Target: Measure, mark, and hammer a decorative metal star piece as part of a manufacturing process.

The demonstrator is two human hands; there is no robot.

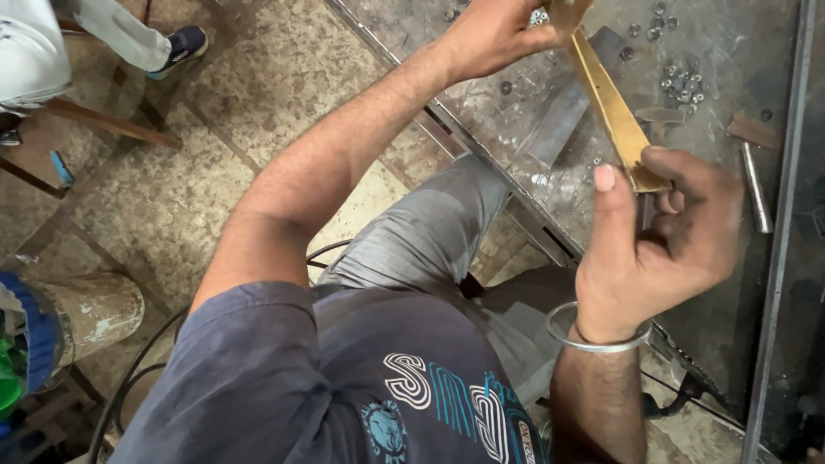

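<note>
The left hand [490,34] is squeezing the top of a long yellow strip [610,103]. The right hand [662,232] is pinching its bottom end. Small silver nuts [683,82] are lying at the upper right.

One camera only, worn on the person's head, looking steeply down past the chest and thigh. It sits close above both hands [601,146], taking in the bench [713,283] ahead and floor [249,94] alongside.
</note>
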